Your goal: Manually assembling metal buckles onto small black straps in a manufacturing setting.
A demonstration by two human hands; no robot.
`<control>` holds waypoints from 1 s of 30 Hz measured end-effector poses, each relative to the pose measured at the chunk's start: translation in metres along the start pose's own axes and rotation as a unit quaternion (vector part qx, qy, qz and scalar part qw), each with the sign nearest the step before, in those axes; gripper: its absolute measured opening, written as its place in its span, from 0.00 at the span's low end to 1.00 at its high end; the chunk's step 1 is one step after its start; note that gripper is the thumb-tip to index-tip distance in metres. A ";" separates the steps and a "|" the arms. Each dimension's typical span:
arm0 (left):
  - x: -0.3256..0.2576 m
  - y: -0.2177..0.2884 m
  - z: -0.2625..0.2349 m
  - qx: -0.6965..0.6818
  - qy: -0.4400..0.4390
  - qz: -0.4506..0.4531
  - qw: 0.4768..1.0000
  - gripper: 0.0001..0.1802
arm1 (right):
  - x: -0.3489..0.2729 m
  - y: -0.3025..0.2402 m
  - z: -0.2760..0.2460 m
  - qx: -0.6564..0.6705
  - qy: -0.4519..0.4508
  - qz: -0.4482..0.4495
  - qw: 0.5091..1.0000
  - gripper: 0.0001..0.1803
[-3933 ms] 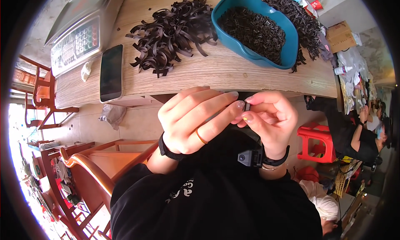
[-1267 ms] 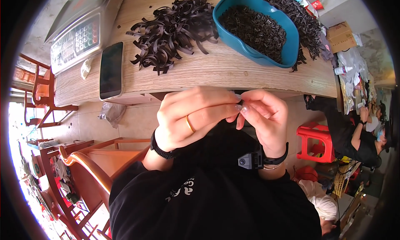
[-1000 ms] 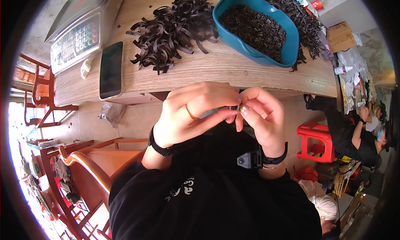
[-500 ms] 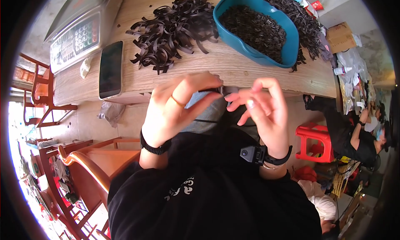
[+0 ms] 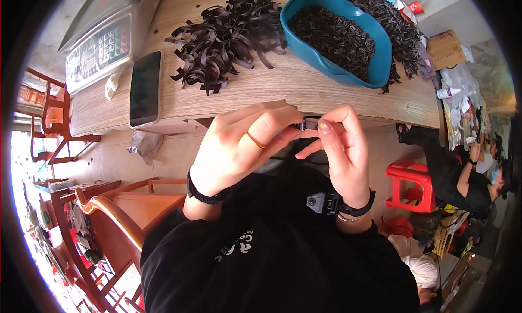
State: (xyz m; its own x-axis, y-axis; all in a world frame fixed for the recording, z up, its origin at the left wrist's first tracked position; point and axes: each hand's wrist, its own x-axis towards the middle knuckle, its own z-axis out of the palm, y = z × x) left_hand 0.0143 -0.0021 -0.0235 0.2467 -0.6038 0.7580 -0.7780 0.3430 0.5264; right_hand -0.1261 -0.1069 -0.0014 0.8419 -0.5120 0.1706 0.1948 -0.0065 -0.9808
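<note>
In front of the table's near edge, my two hands meet over my lap. My left hand [image 5: 239, 139], with a ring on one finger, is closed on a small black buckle-like piece [image 5: 302, 126] at its fingertips. My right hand [image 5: 345, 150] pinches a short dark ribbon strip [image 5: 311, 125] between thumb and forefinger, and the strip reaches to the black piece. Whether it runs through the piece is too small to tell. On the table beyond lies a loose heap of dark strips [image 5: 217, 46]. Beside it stands a blue plastic basin [image 5: 331, 71] with many small black pieces [image 5: 337, 41] inside.
A phone [image 5: 145, 90], a crumpled tissue [image 5: 111, 87] and a grey-white scale [image 5: 100, 57] occupy the table's left side. Another dark heap [image 5: 394, 30] lies right of the basin. A wooden chair [image 5: 130, 209] stands at left, a red stool [image 5: 410, 185] at right. Another person [image 5: 462, 171] sits farther right.
My right thumb and forefinger have closed on the strip, where the fingers were apart before. The left hand has shifted right, bringing the hands together.
</note>
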 end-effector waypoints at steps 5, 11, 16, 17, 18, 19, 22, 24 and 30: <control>0.001 0.004 -0.005 -0.037 0.006 0.001 0.999 0.18 | -0.001 -0.002 -0.006 0.004 -0.021 0.009 1.000 0.11; -0.001 0.003 -0.002 -0.032 0.006 -0.009 0.999 0.19 | 0.008 0.001 -0.018 0.121 -0.095 0.126 0.980 0.17; 0.000 0.000 0.006 0.001 0.015 0.027 1.000 0.21 | 0.006 0.010 -0.013 0.120 -0.046 0.114 0.985 0.14; 0.000 0.000 0.007 0.002 0.018 0.024 1.000 0.21 | 0.006 0.008 -0.012 0.111 -0.040 0.105 0.988 0.13; 0.000 0.000 0.008 0.002 0.018 0.024 1.000 0.21 | 0.007 0.007 -0.012 0.101 -0.033 0.095 0.990 0.12; 0.000 0.000 0.008 -0.013 0.019 0.010 1.000 0.21 | 0.007 0.006 -0.011 0.101 -0.034 0.095 0.990 0.12; 0.001 0.007 0.004 -0.042 -0.001 -0.048 0.998 0.21 | 0.008 0.008 -0.007 0.075 -0.015 0.065 0.995 0.10; 0.001 0.009 0.002 -0.052 -0.021 -0.092 0.994 0.21 | 0.008 0.009 -0.007 0.058 -0.003 0.068 0.996 0.08; 0.000 0.007 0.007 -0.069 -0.007 -0.096 0.993 0.22 | 0.007 0.014 -0.010 0.054 -0.005 0.067 0.996 0.07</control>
State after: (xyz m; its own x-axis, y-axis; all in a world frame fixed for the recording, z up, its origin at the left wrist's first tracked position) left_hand 0.0049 -0.0047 -0.0225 0.3739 -0.6774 0.6335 -0.6304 0.3154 0.7093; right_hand -0.1225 -0.1191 -0.0147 0.8687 -0.4937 0.0395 0.1319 0.1537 -0.9793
